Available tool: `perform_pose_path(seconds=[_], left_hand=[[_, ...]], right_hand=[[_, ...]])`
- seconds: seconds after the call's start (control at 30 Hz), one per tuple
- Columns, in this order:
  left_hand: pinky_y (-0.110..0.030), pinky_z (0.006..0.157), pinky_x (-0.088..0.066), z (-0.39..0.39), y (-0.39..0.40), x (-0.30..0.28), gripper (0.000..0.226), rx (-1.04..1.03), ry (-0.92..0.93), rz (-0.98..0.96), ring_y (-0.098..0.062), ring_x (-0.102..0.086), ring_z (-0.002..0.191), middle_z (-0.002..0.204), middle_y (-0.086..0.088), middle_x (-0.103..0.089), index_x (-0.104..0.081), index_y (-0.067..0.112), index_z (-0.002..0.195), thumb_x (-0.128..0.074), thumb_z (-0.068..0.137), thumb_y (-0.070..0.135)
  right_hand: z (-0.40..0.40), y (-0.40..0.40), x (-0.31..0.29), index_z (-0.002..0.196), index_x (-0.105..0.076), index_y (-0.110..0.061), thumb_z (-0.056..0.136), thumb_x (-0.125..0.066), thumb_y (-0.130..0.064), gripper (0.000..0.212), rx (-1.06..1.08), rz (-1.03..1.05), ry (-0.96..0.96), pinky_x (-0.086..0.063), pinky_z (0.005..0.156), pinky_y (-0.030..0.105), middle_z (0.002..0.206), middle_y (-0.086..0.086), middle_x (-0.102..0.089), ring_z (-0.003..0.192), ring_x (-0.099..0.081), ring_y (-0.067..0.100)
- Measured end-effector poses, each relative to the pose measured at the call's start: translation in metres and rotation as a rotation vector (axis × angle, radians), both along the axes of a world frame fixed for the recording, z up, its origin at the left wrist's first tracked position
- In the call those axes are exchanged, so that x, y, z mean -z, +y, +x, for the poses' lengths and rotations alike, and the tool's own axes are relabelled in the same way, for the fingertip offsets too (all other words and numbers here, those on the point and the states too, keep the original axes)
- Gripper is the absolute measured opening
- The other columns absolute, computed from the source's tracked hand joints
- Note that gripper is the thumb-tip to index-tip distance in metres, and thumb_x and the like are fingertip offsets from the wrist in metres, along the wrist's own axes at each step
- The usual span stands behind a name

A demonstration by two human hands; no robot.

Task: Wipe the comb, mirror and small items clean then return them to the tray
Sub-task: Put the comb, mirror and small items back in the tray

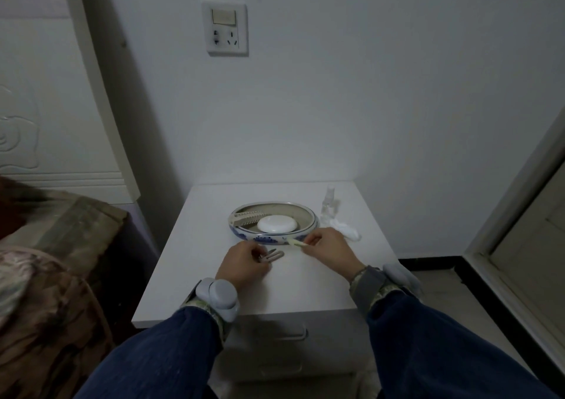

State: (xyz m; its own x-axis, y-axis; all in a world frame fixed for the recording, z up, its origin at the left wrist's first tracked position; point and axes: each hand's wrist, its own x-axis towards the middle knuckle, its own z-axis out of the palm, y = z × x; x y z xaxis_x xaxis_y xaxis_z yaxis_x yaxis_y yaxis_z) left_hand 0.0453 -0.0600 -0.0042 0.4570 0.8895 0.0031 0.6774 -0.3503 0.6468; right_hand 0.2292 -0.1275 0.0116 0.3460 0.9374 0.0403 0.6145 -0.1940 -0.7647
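Small pale item [296, 242]: a thin yellowish stick-like piece, pinched at its right end by the right hand [330, 250]; its free end points left and lies against the near outer wall of the tray. What it is cannot be told.
Right grip: fingertips and thumb closed on the pale item; the rest of the hand rests low over the table.
Metal piece [273, 256]: a small grey looped item lying on the table, just in front of the tray, between the two hands; its left end is under the fingers of the left hand [243, 265].
Left grip: fingers curled down over the metal piece; whether they truly hold it or only touch it cannot be told.
Tray [308, 229]: oval dish, blue-and-white pattern on the outer wall, standing mid-table.
Comb [247, 216]: pale, lying in the left part of the tray, teeth up against the far rim.
Mirror [277, 224]: white round closed case, lying flat in the middle of the tray, just beside the comb.
Spray bottle [329, 204]: clear, upright, right of the tray.
Cloth [345, 230]: white, crumpled, on the table near the bottle's foot.
Table [305, 288]: white bedside cabinet with drawers below.
Room: bed [55, 245] with patterned cover at left; white wall with a switch-and-socket plate [225, 27]; door frame at right.
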Motion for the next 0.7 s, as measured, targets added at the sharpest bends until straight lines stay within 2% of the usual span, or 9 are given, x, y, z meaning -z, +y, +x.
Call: perform_pose_path(seconds=[0.07, 0.17, 0.3, 0.47, 0.57, 0.7], left_hand=[[-0.014, 0.070, -0.036, 0.000, 0.000, 0.000, 0.020, 0.002, -0.003, 0.006, -0.012, -0.057, 0.084, 0.095, -0.001, -0.064, -0.068, 0.015, 0.097, -0.068, 0.077, 0.018], [-0.013, 0.073, -0.035, -0.002, 0.001, 0.000, 0.023, 0.002, -0.015, 0.035, -0.011, -0.057, 0.086, 0.095, 0.002, -0.062, -0.070, 0.016, 0.100, -0.068, 0.077, 0.019], [-0.010, 0.072, -0.032, -0.005, 0.002, 0.001, 0.027, 0.016, -0.032, 0.070, -0.008, -0.052, 0.084, 0.095, 0.004, -0.056, -0.069, 0.016, 0.106, -0.068, 0.079, 0.019], [-0.006, 0.072, -0.031, -0.008, 0.003, 0.001, 0.029, 0.012, -0.068, 0.068, -0.007, -0.051, 0.086, 0.096, 0.004, -0.055, -0.068, 0.014, 0.108, -0.068, 0.079, 0.017], [-0.007, 0.075, -0.032, -0.010, 0.002, 0.001, 0.029, 0.018, -0.085, 0.067, -0.007, -0.051, 0.087, 0.100, 0.002, -0.057, -0.068, 0.015, 0.109, -0.068, 0.080, 0.016], [-0.009, 0.079, -0.036, -0.013, 0.004, 0.001, 0.030, 0.027, -0.100, 0.064, -0.009, -0.053, 0.090, 0.103, 0.000, -0.059, -0.068, 0.014, 0.110, -0.068, 0.081, 0.015]], right_hand=[[0.001, 0.001, -0.006, 0.086, -0.070, -0.001, 0.080, -0.067, -0.008, 0.010, 0.079, 0.120, 0.047, -0.038, 0.055, 0.007, 0.072, 0.001, -0.060, 0.063, -0.051, 0.006], [0.002, 0.008, -0.011, 0.091, -0.072, 0.001, 0.082, -0.059, -0.001, 0.015, 0.175, 0.211, 0.000, -0.032, 0.058, 0.014, 0.078, 0.005, -0.061, 0.075, -0.053, 0.014], [0.002, 0.022, -0.007, 0.103, -0.067, 0.002, 0.084, -0.050, 0.003, 0.025, 0.209, 0.179, -0.069, -0.033, 0.069, 0.016, 0.099, 0.017, -0.066, 0.092, -0.060, 0.025], [0.001, 0.033, -0.005, 0.097, -0.065, 0.002, 0.086, -0.051, 0.002, 0.018, 0.288, 0.176, -0.076, -0.038, 0.074, 0.020, 0.100, 0.017, -0.066, 0.093, -0.060, 0.026], [0.000, 0.040, -0.003, 0.103, -0.067, 0.003, 0.087, -0.050, 0.002, 0.023, 0.276, 0.176, -0.101, -0.040, 0.082, 0.023, 0.106, 0.020, -0.064, 0.099, -0.059, 0.030], [-0.004, 0.046, 0.000, 0.109, -0.063, 0.004, 0.089, -0.047, 0.001, 0.026, 0.250, 0.130, -0.107, -0.038, 0.082, 0.022, 0.112, 0.020, -0.061, 0.105, -0.056, 0.030]])
